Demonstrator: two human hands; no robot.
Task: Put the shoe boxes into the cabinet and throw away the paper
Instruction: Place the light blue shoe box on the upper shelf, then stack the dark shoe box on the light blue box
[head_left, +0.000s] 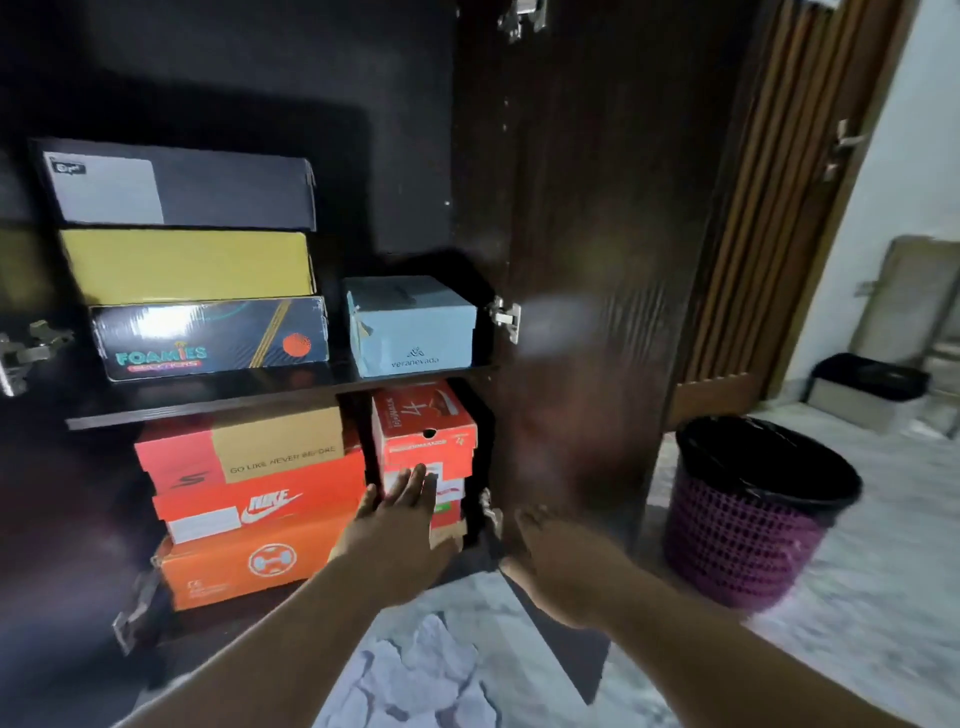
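Your left hand (400, 512) lies flat, fingers straight, against the lower box of the small red stack (423, 452) at the right of the cabinet's bottom shelf (208, 415). Your right hand (558, 558) rests on the open door (597, 312); whether its fingers curl round the edge, you cannot tell. The boxes look light, stiff cardboard, so push on corners, not lids. The crumpled paper (415, 675) lies near you on the floor: soft, weightless, easily gathered in one fist for the bin (753, 514) at right.
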